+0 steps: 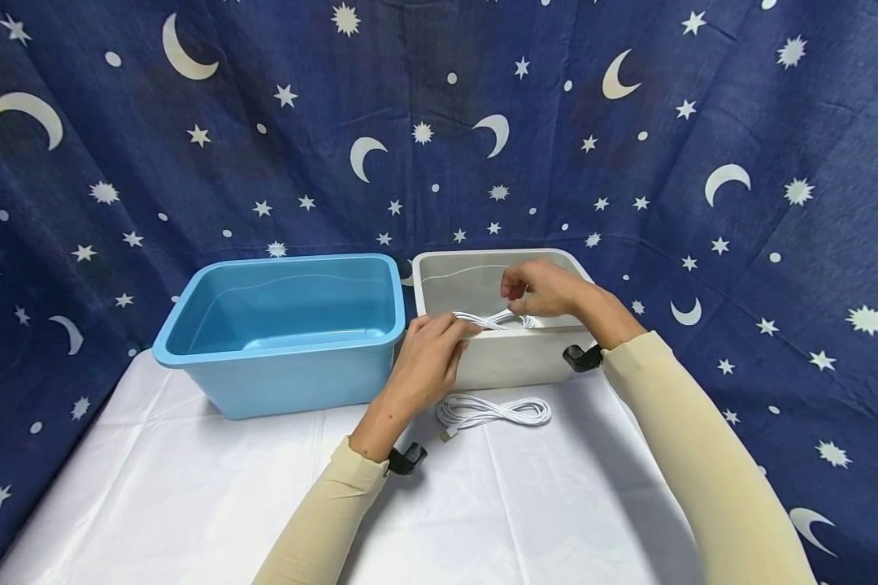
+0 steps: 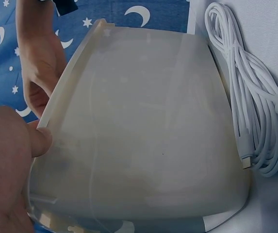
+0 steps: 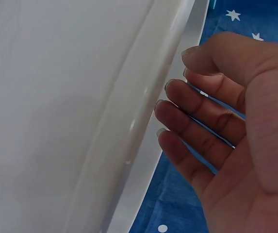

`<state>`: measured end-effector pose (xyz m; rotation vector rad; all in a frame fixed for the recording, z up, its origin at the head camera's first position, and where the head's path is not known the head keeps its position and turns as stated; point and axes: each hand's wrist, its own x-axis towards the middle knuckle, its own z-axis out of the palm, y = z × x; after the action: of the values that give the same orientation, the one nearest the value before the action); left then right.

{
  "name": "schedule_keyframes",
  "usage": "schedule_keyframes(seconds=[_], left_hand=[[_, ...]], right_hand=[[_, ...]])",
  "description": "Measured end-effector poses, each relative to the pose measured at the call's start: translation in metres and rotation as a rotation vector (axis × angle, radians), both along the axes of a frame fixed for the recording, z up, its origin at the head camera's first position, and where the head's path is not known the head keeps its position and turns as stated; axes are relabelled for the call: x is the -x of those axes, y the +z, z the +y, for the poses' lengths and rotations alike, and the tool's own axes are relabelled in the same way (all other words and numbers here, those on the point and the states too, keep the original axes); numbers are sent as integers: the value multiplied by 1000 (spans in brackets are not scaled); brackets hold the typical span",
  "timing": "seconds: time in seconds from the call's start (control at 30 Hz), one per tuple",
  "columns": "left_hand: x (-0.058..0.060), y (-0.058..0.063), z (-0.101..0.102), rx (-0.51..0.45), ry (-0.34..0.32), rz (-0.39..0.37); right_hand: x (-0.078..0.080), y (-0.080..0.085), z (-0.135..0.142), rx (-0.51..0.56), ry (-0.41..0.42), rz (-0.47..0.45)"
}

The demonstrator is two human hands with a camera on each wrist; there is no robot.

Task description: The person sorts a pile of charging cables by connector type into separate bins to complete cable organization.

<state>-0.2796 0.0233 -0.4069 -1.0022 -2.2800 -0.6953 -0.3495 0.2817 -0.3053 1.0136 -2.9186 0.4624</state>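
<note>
A light grey bin (image 1: 512,357) stands on the table, with a bundled white cable (image 1: 493,320) inside it. Over the near rim's left part, my left hand (image 1: 428,353) grips the bin; in the left wrist view its thumb (image 2: 41,141) lies on the outside of the rim. My right hand (image 1: 545,288) hovers above the bin's right half, fingers loosely bent. The right wrist view shows nothing between those fingers (image 3: 177,116). In front of the bin, a second bundled white cable (image 1: 493,411) lies on the table, its plug pointing toward the near left.
To the left stands a blue bin (image 1: 285,382), with nothing visible inside. White cloth (image 1: 263,487) covers the table. A dark blue curtain (image 1: 439,106) with moons and stars hangs behind and at both sides. Each wrist wears a black strap (image 1: 407,460).
</note>
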Motion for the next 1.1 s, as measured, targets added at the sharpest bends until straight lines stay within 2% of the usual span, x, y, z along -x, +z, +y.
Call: schedule_keyframes(seconds=[0.23,0.67,0.87,1.1], left_hand=[[0,1,1,-6,-2,9],[0,0,2,-4,3,-3],[-1,0,1,-10,2,5],[0,-1,1,-2,-2,-1]], right_hand=[[-8,-3,7,52,11,56],[-33,-17,25,217,9,68],[-49,-29,26,341,96,148],[-66,-40,24,418,154,205]])
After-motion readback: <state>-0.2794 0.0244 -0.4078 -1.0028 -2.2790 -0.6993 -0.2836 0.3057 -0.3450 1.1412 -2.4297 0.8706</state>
